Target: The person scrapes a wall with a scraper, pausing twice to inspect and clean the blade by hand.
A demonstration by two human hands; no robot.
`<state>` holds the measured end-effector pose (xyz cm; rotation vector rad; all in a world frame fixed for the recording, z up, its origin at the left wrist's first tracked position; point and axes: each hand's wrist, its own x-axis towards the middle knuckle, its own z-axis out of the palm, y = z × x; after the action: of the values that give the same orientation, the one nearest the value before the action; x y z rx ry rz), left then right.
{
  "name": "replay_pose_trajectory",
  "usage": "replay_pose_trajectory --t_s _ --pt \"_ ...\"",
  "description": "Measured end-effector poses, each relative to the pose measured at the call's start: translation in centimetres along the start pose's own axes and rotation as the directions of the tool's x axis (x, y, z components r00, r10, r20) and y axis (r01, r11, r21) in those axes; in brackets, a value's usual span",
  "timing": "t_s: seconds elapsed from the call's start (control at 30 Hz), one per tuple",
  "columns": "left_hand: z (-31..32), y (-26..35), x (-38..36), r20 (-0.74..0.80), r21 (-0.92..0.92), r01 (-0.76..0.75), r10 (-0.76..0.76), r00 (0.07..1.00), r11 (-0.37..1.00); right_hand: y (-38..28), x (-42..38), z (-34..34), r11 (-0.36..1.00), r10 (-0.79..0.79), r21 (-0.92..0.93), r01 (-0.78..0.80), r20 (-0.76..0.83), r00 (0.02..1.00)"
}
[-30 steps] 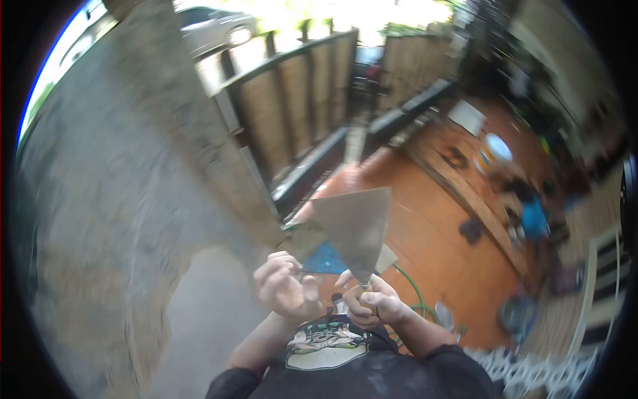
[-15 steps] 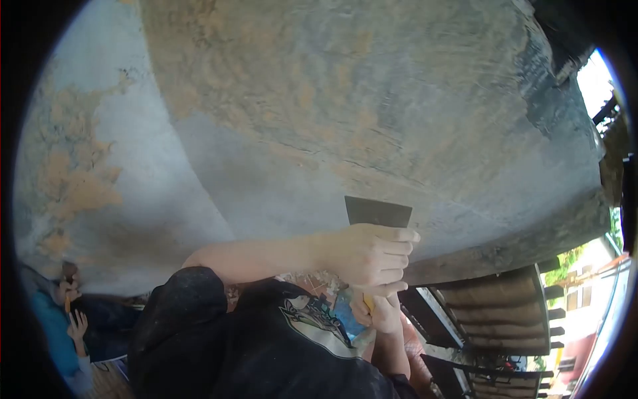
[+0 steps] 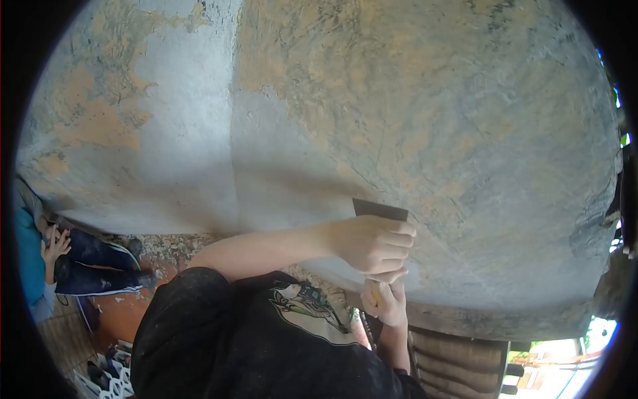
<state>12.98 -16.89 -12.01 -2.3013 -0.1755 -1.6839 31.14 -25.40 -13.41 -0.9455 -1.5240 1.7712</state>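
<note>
Both my hands grip one scraper with a wide, dark flat blade (image 3: 379, 209) and a yellow handle (image 3: 377, 291). My left hand (image 3: 375, 246) is closed in a fist just below the blade, its back towards me. Beneath it, my right hand (image 3: 391, 304) wraps around the handle. The blade lies against, or very near, a large curved wall surface (image 3: 425, 126) with patchy grey and tan layers. Whether its edge touches cannot be made out. Part of the scraper is hidden behind my left fingers.
A co-worker in teal sits at the left, hands (image 3: 56, 245) together, legs (image 3: 100, 263) stretched out. Flaked debris (image 3: 174, 246) covers the reddish floor along the wall's foot. A white openwork basket (image 3: 106, 386) stands lower left. Brown slatted panels (image 3: 458, 362) are at lower right.
My view has swung, bringing more of the co-worker and floor into sight. The wall's vertical seam now appears farther right. Both hands keep their hold on the scraper.
</note>
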Motion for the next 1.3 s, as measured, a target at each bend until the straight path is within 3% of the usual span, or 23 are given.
replay_pose_trajectory --t_s 0.1,0.17,0.2,0.23,0.3,0.37,0.4,0.43,0.47,0.5,0.57,0.63,0.7,0.73,0.83,0.87,1.03,1.1,1.17,1.23,1.27,1.3 --pt "1.9 0.1 0.1 0.025 0.004 0.026 -0.026 0.999 1.000 0.2 -0.3 -1.9 0.988 0.096 0.127 -0.089 -0.055 0.994" --pt "1.9 -0.1 0.1 0.003 0.024 0.014 -0.014 1.000 1.000 0.1 0.5 -2.3 0.999 0.033 0.001 -0.033 0.026 0.999" --pt "1.7 -0.2 0.0 0.003 0.027 0.023 -0.023 1.000 0.999 0.2 1.3 -2.0 0.966 -0.118 -0.230 0.118 0.013 0.993" --pt "1.2 -0.4 0.0 0.030 0.048 0.009 -0.011 0.999 0.999 0.4 1.3 -1.8 0.968 -0.104 -0.228 0.105 0.014 0.994" --pt "1.5 -0.3 0.0 0.056 0.077 0.003 -0.007 0.998 0.997 0.9 0.6 -2.5 0.973 0.134 0.185 -0.140 0.041 0.990" --pt "2.4 0.0 0.0 0.039 0.086 -0.068 0.065 0.997 0.994 1.4 -0.2 -2.6 0.969 0.138 0.210 -0.133 -0.012 0.990" --pt "3.1 0.4 -0.2 0.021 0.088 -0.070 0.068 0.997 0.994 1.9 -0.6 -3.6 0.998 0.007 -0.056 -0.009 -0.023 1.000" --pt "4.0 0.4 0.0 0.026 0.091 -0.074 0.072 0.997 0.993 2.5 -0.8 -4.4 0.942 -0.128 -0.311 0.122 0.001 0.992" --pt "2.2 -0.7 0.3 0.035 0.119 -0.095 0.092 0.995 0.988 1.7 0.6 -4.1 0.932 -0.087 -0.350 0.091 0.027 0.996" --pt "3.3 -0.3 0.5 0.053 0.153 -0.122 0.115 0.992 0.981 1.7 0.3 -5.2 0.933 -0.093 -0.345 0.099 0.035 0.995" --pt "3.6 0.2 0.6 0.053 0.226 -0.084 0.073 0.996 0.971 0.2 1.1 -6.3 0.980 0.063 -0.193 -0.047 0.079 0.995" --pt "3.3 0.3 0.6 0.045 0.300 -0.039 0.027 0.999 0.953 -0.1 1.7 -5.6 0.982 0.039 -0.189 -0.025 0.071 0.997" --pt "-0.7 -1.1 0.4 0.066 0.302 -0.044 0.026 0.998 0.952 -1.6 3.7 -2.5 0.947 -0.054 -0.312 0.074 0.070 0.996" --pt "0.0 -0.8 0.4 0.046 0.267 -0.027 0.015 0.999 0.963 -0.9 2.9 -3.3 0.972 0.032 -0.235 -0.025 0.025 0.999" --pt "3.2 -0.3 0.6 0.066 0.265 -0.076 0.061 0.996 0.961 -0.4 1.2 -6.3 0.969 0.108 -0.227 -0.101 0.022 0.994" --pt "3.4 -0.3 0.6 0.059 0.281 -0.073 0.059 0.996 0.957 -0.1 1.4 -7.0 0.988 0.110 -0.119 -0.100 0.083 0.990" --pt "0.4 -1.2 0.1 0.047 0.296 -0.006 -0.008 0.999 0.955 -1.8 3.8 -4.1 0.978 0.149 -0.169 -0.126 0.134 0.980" --pt "1.2 -1.4 0.5 -0.012 0.256 -0.046 0.051 0.999 0.966 -1.5 3.1 -5.3 0.964 0.085 -0.262 -0.047 0.134 0.987" --pt "1.6 -1.6 0.8 0.001 0.295 -0.081 0.085 0.996 0.952 -1.5 3.2 -5.9 0.979 0.108 -0.187 -0.085 0.118 0.987" --pt "1.2 -2.0 0.7 0.005 0.327 -0.105 0.110 0.994 0.939 -1.6 3.9 -4.6 0.910 -0.058 -0.396 0.121 0.166 0.984" --pt "0.4 -2.2 0.4 -0.014 0.324 -0.098 0.109 0.994 0.941 -1.1 3.7 -4.0 0.989 0.069 -0.133 -0.060 0.062 0.996" --pt "-0.3 -2.3 0.3 -0.031 0.315 -0.090 0.105 0.994 0.945 -1.1 3.7 -3.8 0.989 0.079 -0.130 -0.071 0.058 0.995"
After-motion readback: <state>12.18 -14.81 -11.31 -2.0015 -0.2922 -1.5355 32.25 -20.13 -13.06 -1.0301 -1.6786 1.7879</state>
